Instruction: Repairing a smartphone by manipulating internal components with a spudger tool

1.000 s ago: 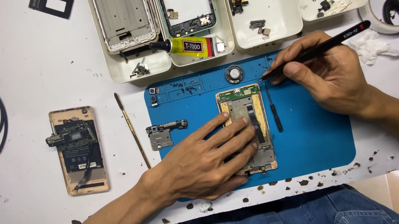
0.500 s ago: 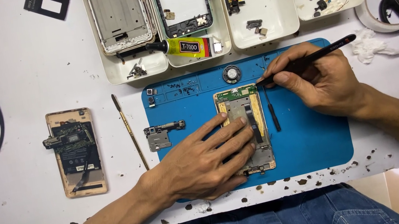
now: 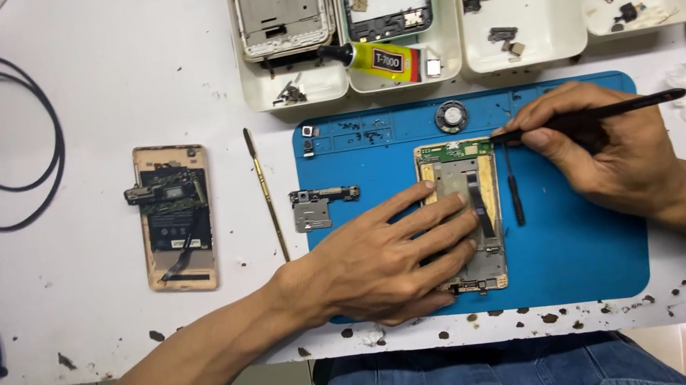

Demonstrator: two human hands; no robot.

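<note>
The left hand (image 3: 375, 267) lies spread flat, as before, pinning the open phone (image 3: 463, 213) at the blue mat's (image 3: 580, 254) centre. At the phone's 1 o'clock, the right hand (image 3: 608, 150), pinching a black tool (image 3: 593, 115), has brought its tip onto the top edge.

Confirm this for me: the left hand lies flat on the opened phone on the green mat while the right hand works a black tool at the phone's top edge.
Not quite: the mat is blue, not green, as the head view shows. The left hand does lie flat on the opened phone, and the right hand holds the black tool at its top edge.
</note>
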